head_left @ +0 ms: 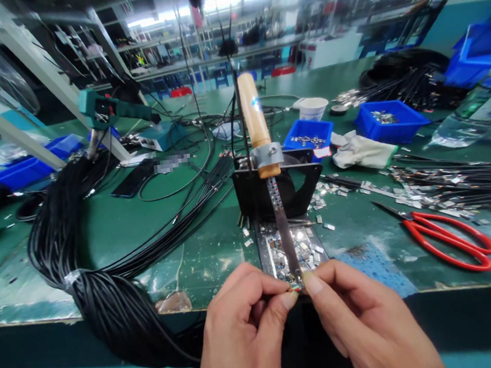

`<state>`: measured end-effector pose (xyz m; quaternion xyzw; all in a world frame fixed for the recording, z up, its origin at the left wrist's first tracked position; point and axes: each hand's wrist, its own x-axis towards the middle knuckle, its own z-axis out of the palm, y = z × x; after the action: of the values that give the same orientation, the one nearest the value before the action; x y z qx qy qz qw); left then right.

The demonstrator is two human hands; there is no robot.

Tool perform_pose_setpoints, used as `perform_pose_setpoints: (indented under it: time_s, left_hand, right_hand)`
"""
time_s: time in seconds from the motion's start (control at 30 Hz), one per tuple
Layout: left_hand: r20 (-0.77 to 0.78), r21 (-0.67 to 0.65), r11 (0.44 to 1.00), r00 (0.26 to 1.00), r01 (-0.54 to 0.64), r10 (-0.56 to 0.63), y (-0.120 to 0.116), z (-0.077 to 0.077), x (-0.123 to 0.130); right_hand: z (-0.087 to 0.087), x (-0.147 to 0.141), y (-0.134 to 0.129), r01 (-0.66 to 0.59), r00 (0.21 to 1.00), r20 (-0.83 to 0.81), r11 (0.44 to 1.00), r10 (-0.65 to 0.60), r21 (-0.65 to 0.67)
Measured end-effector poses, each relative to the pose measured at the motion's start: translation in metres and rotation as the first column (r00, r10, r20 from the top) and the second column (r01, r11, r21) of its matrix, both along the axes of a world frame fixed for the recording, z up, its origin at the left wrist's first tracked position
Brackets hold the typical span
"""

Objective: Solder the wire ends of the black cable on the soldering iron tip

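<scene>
1. Left hand [243, 330], low centre of the frame: thumb and forefinger pinched shut on a tiny part [297, 287], too small to identify, just left of the iron's tip.
2. Right hand [365, 323], lower right of centre: thumb and forefinger pinched against the same tiny part from the other side, fingertips almost meeting those of the left.
3. Soldering iron [265, 164], centre frame: wooden handle clamped in a metal collar on a black stand [307, 186], metal shaft sloping down toward the viewer, tip ending right at the pinched part.
4. Just behind the hands, a dark tray [264, 252] of small silvery scraps, more of them scattered over the green bench [191, 254].
5. Left of frame: a thick bundle of black cables [82, 265], looping from the mid left and hanging over the near bench edge.
6. Right of frame: red-handled scissors [448, 239] lying flat; behind them a fan of thin wires [446, 177], a pale cloth [362, 151] and blue bins [390, 119].
7. Likely trouble: fingertips so close to the tip risk a burn if the grip creeps upward.
8. Likely trouble: a pinch this fine could slip, dropping the part among the look-alike scraps below.
9. Likely trouble: a sideways push on the shaft could turn the iron in its collar and spoil the contact.
</scene>
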<state>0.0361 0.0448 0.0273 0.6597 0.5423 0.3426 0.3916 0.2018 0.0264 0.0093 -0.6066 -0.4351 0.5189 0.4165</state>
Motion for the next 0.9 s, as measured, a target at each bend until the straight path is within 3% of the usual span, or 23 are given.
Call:
perform_pose_setpoints:
  time_s: [0.37, 0.63, 0.9]
  left_hand:
    - [-0.006, 0.021, 1.000, 1.000, 0.001, -0.001, -0.001, 0.001, 0.001]
    - [0.006, -0.004, 1.000, 1.000, -0.003, 0.003, -0.001, -0.003, 0.001]
    - [-0.016, 0.025, 1.000, 1.000, -0.014, 0.015, -0.001, 0.001, 0.003]
  right_hand:
    - [0.016, -0.009, -0.001, 0.091, 0.996, -0.008, 0.993, -0.092, -0.069]
    - [0.014, -0.009, 0.000, 0.092, 0.996, -0.010, 0.993, -0.092, -0.074]
    - [0.010, -0.007, -0.001, 0.084, 0.996, -0.001, 0.995, -0.084, -0.053]
